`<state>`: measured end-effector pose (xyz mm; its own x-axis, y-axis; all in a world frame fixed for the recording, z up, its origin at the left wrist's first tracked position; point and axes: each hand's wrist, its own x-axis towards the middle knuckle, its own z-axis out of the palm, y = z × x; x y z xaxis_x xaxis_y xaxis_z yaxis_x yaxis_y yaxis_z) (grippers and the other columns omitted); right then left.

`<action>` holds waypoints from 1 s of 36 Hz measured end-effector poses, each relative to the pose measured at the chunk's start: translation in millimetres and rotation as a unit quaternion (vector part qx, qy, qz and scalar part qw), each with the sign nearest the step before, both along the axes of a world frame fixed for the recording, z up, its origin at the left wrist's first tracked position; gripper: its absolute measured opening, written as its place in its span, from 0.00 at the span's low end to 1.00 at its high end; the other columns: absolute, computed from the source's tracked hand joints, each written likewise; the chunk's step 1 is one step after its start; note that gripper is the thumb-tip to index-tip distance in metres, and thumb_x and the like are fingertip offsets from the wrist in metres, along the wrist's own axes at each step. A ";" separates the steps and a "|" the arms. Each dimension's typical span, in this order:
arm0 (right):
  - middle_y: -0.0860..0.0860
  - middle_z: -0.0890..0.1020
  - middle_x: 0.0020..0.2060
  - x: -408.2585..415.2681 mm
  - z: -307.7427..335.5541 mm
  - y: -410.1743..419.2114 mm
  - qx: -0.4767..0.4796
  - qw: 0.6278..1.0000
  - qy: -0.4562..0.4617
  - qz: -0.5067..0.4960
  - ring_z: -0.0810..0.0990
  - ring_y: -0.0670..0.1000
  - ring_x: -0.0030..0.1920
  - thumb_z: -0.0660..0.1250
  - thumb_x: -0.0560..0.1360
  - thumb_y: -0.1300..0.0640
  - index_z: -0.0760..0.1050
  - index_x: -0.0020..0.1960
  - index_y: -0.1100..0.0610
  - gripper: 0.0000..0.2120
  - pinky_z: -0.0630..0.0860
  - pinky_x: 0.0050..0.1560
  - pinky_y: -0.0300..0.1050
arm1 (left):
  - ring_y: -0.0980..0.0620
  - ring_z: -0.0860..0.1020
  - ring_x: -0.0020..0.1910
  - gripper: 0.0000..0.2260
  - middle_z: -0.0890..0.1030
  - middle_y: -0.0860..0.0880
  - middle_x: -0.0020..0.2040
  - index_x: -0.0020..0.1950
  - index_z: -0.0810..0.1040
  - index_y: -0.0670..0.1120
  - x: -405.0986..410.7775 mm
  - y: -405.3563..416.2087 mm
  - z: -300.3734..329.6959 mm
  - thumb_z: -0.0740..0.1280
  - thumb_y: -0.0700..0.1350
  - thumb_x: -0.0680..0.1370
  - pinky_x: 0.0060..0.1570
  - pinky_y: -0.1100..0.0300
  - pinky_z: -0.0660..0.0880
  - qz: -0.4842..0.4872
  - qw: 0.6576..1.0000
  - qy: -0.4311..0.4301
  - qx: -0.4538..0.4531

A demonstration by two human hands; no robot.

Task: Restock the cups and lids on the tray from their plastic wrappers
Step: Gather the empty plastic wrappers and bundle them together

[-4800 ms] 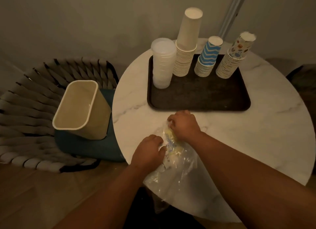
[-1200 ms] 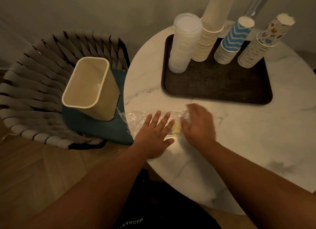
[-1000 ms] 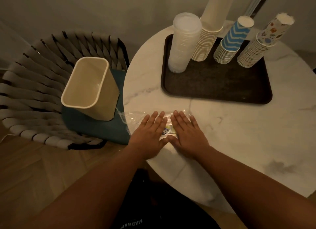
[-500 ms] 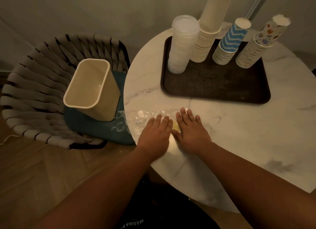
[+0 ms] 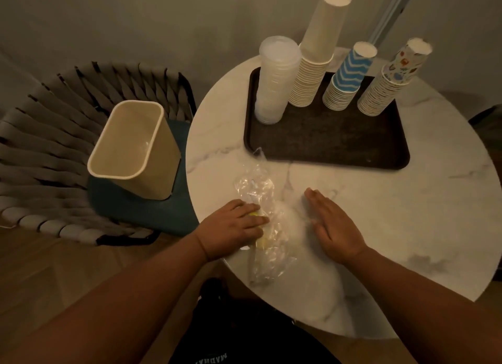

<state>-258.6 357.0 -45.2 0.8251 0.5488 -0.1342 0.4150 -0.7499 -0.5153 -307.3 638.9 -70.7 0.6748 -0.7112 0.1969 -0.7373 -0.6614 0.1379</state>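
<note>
1. The tabletop is white marble with thin grey veins.
2. The tray is dark brown, nearly black.
3. The stack of lids is translucent, milky white.
4. The tall stack of cups is plain cream.
5. The second cup stack carries blue and white zigzags.
6. The third cup stack is white with small orange, blue and green prints.
7. The plastic wrapper is clear, with a yellow patch showing.
8. The bin is cream.
9. The chair is woven in grey straps on a black frame, with a teal cushion.
10. The floor is brown wood.
</note>
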 end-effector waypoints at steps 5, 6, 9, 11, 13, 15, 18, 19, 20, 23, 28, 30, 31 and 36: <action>0.52 0.58 0.77 1.8 -6.4 11.8 -0.026 0.987 -0.044 0.151 0.57 0.49 0.76 0.66 0.68 0.42 0.53 0.79 0.56 0.45 0.53 0.75 0.45 | 0.43 0.79 0.59 0.19 0.82 0.44 0.59 0.59 0.81 0.45 -9.3 -5.1 18.5 0.56 0.49 0.77 0.59 0.51 0.76 0.188 0.944 0.228 -0.149; 0.53 0.62 0.76 1.6 -6.3 18.2 -0.011 0.987 -0.045 0.153 0.60 0.50 0.75 0.68 0.67 0.38 0.58 0.78 0.57 0.46 0.56 0.74 0.45 | 0.43 0.79 0.58 0.20 0.82 0.44 0.58 0.60 0.80 0.46 -8.2 -7.1 23.2 0.54 0.50 0.76 0.58 0.54 0.74 0.246 0.913 0.272 -0.176; 0.52 0.75 0.66 0.2 -4.3 42.1 0.033 0.996 -0.015 0.088 0.73 0.53 0.64 0.72 0.66 0.34 0.68 0.72 0.56 0.42 0.68 0.66 0.45 | 0.45 0.79 0.52 0.19 0.82 0.45 0.52 0.58 0.77 0.46 -2.0 -8.2 30.1 0.55 0.54 0.77 0.49 0.56 0.72 0.334 0.844 0.330 -0.258; 0.46 0.77 0.59 0.2 1.2 58.5 0.075 0.995 0.069 0.002 0.75 0.48 0.57 0.74 0.69 0.39 0.68 0.72 0.51 0.36 0.71 0.59 0.44 | 0.46 0.79 0.53 0.17 0.83 0.46 0.54 0.59 0.78 0.46 1.7 -8.0 29.5 0.58 0.53 0.78 0.50 0.56 0.73 0.349 0.826 0.336 -0.289; 0.44 0.77 0.58 3.3 6.3 72.2 0.146 0.977 0.137 -0.078 0.77 0.46 0.56 0.73 0.72 0.44 0.70 0.70 0.49 0.30 0.74 0.58 0.43 | 0.47 0.78 0.57 0.12 0.81 0.47 0.58 0.62 0.78 0.47 4.4 -8.5 27.3 0.60 0.47 0.82 0.52 0.58 0.71 0.359 0.818 0.343 -0.290; 0.46 0.79 0.55 8.9 8.9 81.7 0.178 0.958 0.175 -0.142 0.78 0.48 0.54 0.72 0.74 0.46 0.72 0.67 0.50 0.24 0.76 0.57 0.44 | 0.46 0.77 0.58 0.12 0.81 0.46 0.60 0.65 0.76 0.47 6.9 -9.0 28.8 0.60 0.45 0.82 0.54 0.57 0.71 0.364 0.806 0.359 -0.299; 0.46 0.81 0.45 16.9 9.8 94.5 0.131 0.961 0.187 -0.154 0.80 0.50 0.48 0.68 0.77 0.45 0.77 0.54 0.51 0.11 0.76 0.48 0.43 | 0.51 0.78 0.52 0.16 0.81 0.49 0.54 0.61 0.75 0.50 8.2 -11.4 37.6 0.61 0.50 0.75 0.52 0.58 0.74 0.371 0.736 0.401 -0.400; 0.46 0.81 0.42 19.8 9.2 98.8 0.114 0.963 0.186 -0.156 0.79 0.50 0.46 0.68 0.77 0.45 0.78 0.48 0.51 0.09 0.74 0.46 0.43 | 0.52 0.78 0.50 0.16 0.81 0.51 0.51 0.62 0.75 0.50 9.1 -12.3 39.7 0.61 0.51 0.75 0.50 0.61 0.74 0.382 0.713 0.401 -0.431; 0.48 0.81 0.41 22.3 9.1 102.4 0.096 0.965 0.183 -0.163 0.79 0.50 0.45 0.68 0.77 0.45 0.77 0.44 0.52 0.10 0.74 0.45 0.44 | 0.52 0.78 0.49 0.15 0.80 0.52 0.50 0.63 0.74 0.50 11.0 -14.0 40.4 0.62 0.51 0.77 0.48 0.63 0.74 0.402 0.694 0.394 -0.449; 0.50 0.80 0.37 30.1 8.2 112.5 0.041 0.962 0.175 -0.204 0.78 0.52 0.43 0.69 0.75 0.43 0.74 0.38 0.53 0.15 0.72 0.43 0.46 | 0.49 0.80 0.49 0.17 0.80 0.49 0.49 0.69 0.71 0.49 22.0 -17.8 39.3 0.64 0.52 0.81 0.50 0.57 0.76 0.485 0.681 0.356 -0.417; 0.48 0.74 0.33 35.7 8.5 122.9 -0.024 0.959 0.151 -0.237 0.75 0.52 0.41 0.73 0.72 0.43 0.67 0.35 0.53 0.19 0.64 0.33 0.43 | 0.47 0.76 0.59 0.24 0.76 0.47 0.60 0.74 0.65 0.48 30.3 -21.9 37.5 0.68 0.48 0.79 0.56 0.58 0.70 0.523 0.753 0.285 -0.280; 0.47 0.75 0.35 32.4 7.3 124.0 -0.016 0.957 0.151 -0.249 0.77 0.52 0.43 0.74 0.70 0.44 0.68 0.38 0.52 0.18 0.64 0.32 0.41 | 0.46 0.76 0.59 0.22 0.74 0.45 0.63 0.73 0.67 0.49 30.2 -21.1 35.2 0.66 0.49 0.80 0.58 0.54 0.71 0.516 0.775 0.281 -0.234; 0.48 0.76 0.38 29.9 7.4 124.3 -0.013 0.955 0.147 -0.257 0.78 0.53 0.44 0.75 0.69 0.44 0.69 0.41 0.52 0.17 0.66 0.34 0.41 | 0.45 0.76 0.59 0.20 0.74 0.45 0.63 0.72 0.68 0.49 30.8 -20.5 33.6 0.65 0.49 0.81 0.57 0.54 0.71 0.511 0.784 0.283 -0.208; 0.54 0.71 0.64 22.5 13.0 115.8 -0.052 0.975 -0.048 -0.210 0.73 0.56 0.62 0.76 0.68 0.46 0.66 0.71 0.51 0.35 0.72 0.59 0.50 | 0.44 0.77 0.54 0.16 0.73 0.44 0.61 0.69 0.73 0.47 35.7 -20.9 32.5 0.61 0.50 0.82 0.48 0.58 0.69 0.494 0.805 0.293 -0.147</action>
<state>-236.1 472.8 -32.2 0.9856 0.1481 -0.0817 0.1035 -0.9102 -0.4011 -271.6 618.0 -38.2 0.9208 0.2493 -0.3001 0.3781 -0.7599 0.5289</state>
